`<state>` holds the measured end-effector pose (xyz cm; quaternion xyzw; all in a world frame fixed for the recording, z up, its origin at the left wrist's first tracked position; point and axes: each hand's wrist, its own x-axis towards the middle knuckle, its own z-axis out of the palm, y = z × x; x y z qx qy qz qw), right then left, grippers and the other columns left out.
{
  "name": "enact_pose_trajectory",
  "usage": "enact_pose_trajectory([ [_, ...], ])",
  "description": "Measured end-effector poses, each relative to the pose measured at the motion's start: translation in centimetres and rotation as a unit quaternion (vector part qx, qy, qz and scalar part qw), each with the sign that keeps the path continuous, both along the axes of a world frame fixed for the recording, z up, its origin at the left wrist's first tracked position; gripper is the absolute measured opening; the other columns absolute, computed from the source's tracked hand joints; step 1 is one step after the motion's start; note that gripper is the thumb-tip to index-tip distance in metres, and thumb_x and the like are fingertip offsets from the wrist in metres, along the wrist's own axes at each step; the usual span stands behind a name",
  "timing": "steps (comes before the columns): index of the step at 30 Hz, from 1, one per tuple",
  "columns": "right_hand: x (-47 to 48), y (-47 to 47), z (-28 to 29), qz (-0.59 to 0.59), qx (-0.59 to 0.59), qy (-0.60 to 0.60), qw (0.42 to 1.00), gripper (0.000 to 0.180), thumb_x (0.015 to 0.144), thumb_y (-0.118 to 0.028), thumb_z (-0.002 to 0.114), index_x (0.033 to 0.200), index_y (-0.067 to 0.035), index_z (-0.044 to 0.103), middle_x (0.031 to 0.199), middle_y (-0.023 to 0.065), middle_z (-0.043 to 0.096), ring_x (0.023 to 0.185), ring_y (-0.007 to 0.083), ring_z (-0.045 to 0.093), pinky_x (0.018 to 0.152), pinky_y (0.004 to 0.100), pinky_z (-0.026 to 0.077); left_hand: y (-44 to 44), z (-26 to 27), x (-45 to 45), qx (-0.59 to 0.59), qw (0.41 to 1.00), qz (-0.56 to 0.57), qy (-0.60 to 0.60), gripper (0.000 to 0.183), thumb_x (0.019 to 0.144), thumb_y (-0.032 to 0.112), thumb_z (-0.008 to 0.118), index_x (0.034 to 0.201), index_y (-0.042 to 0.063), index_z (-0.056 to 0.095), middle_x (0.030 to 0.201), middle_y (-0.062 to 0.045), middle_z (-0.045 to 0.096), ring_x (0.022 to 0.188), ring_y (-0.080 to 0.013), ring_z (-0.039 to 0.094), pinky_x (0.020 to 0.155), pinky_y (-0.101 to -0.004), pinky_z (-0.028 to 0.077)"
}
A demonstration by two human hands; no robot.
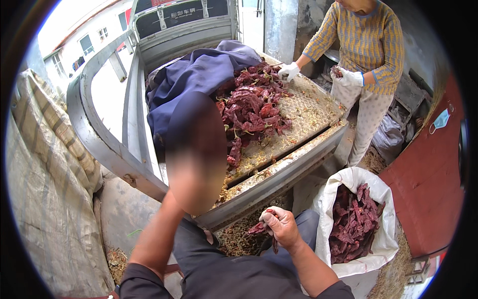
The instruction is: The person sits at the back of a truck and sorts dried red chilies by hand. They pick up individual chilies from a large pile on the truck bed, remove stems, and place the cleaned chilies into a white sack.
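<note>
My right hand is closed around a few dried red chili peppers, some of them poking out past the fingers, above my lap. My left arm stretches forward over the edge of a metal truck bed. A blurred patch covers most of my left hand, so its fingers and anything in them are hidden. Just beyond it lies a heap of wrinkled dried chili peppers, partly under a dark blue cloth. To my right stands an open white woven sack holding many more dried peppers.
Across the bed's right side a person in white gloves reaches to the heap and holds peppers. A curved metal rail bounds the left, beside a hanging tarp. Seeds and stems litter the floor; a red panel stands right.
</note>
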<state>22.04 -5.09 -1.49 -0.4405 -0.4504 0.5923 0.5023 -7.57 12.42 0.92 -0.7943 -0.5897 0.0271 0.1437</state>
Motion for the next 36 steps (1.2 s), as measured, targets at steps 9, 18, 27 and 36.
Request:
enact_pose_trajectory([
  [9, 0.1, -0.4, -1.7, -0.01, 0.014, 0.057, 0.998, 0.026, 0.106, -0.029, 0.068, 0.099, -0.004, 0.07, 0.079, -0.0021, 0.063, 0.063, 0.0033, 0.05, 0.056, 0.0208, 0.04, 4.6, 2.1, -0.2, -0.194, 0.962, 0.125, 0.149, 0.038, 0.089, 0.022, 0.079, 0.12, 0.005, 0.07, 0.11, -0.015, 0.079, 0.103, -0.0305, 0.078, 0.078, -0.0432, 0.06],
  [18, 1.6, -1.4, -3.5, -0.019, -0.011, 0.033, 0.999, 0.021, 0.102, -0.021, 0.074, 0.107, -0.001, 0.068, 0.085, -0.0018, 0.066, 0.077, 0.0048, 0.061, 0.07, 0.023, 0.05, 2.4, 10.6, 1.3, -0.092, 0.983, 0.082, 0.135, 0.019, 0.093, 0.005, 0.064, 0.109, 0.002, 0.074, 0.106, -0.017, 0.076, 0.103, -0.0349, 0.076, 0.083, -0.0435, 0.062],
  [27, -1.4, 1.2, 5.1, 0.001, 0.224, -0.231, 0.947, 0.052, 0.088, -0.021, 0.086, 0.135, -0.008, 0.066, 0.103, 0.0132, 0.076, 0.088, 0.0208, 0.075, 0.079, 0.0343, 0.06, -9.8, 13.1, 2.8, -0.101, 0.938, -0.214, -0.255, 0.018, 0.088, 0.008, 0.073, 0.106, 0.007, 0.078, 0.09, -0.014, 0.072, 0.083, -0.0347, 0.071, 0.076, -0.0432, 0.057],
  [36, -1.2, 2.4, 6.4, 0.056, 0.31, -0.387, 0.867, 0.019, 0.088, -0.025, 0.078, 0.101, -0.012, 0.073, 0.089, 0.009, 0.072, 0.083, 0.0327, 0.071, 0.072, 0.0431, 0.057, -11.7, 5.3, 4.6, -0.324, 0.68, -0.162, -0.637, 0.019, 0.095, -0.001, 0.071, 0.114, -0.002, 0.076, 0.09, -0.008, 0.073, 0.065, -0.0118, 0.071, 0.055, -0.0268, 0.061],
])
